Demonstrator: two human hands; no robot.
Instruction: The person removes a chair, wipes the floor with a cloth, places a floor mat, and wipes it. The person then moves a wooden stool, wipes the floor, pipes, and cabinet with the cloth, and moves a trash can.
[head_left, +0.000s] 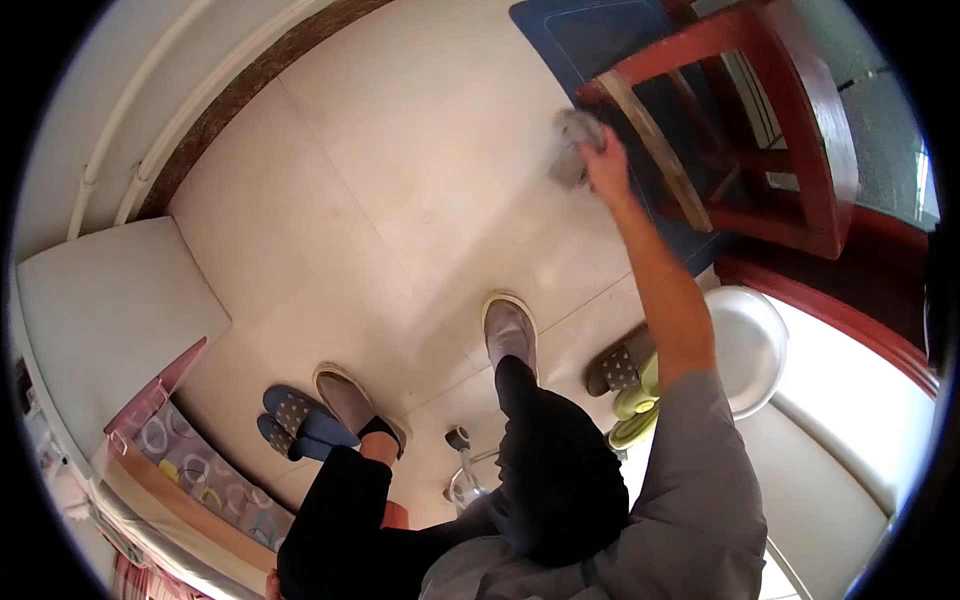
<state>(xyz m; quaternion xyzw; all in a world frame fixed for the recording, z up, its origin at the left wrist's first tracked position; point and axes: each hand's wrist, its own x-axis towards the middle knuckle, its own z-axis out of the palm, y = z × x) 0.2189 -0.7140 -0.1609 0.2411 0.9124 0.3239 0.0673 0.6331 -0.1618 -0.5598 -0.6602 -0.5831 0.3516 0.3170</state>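
My right hand (606, 168) reaches far forward over the pale floor, its fingers closed on a soft grey cloth (572, 165). Motion blurs the cloth, and I cannot tell whether it touches the floor. Just right of that hand, a red wooden chair (800, 110) with a bare wood bar lies or stands tilted on a dark blue mat (570, 40). Only a sliver of my left hand (272, 584) shows by my left knee at the bottom edge; its fingers are mostly hidden.
Blue slippers (315, 420) lie beside my left foot. Brown slippers (615, 368) and green shoes (632, 425) sit under my right arm, near a white basin (745, 350). A caster (458, 438) shows between my legs. White pipes (130, 110) run along the left wall.
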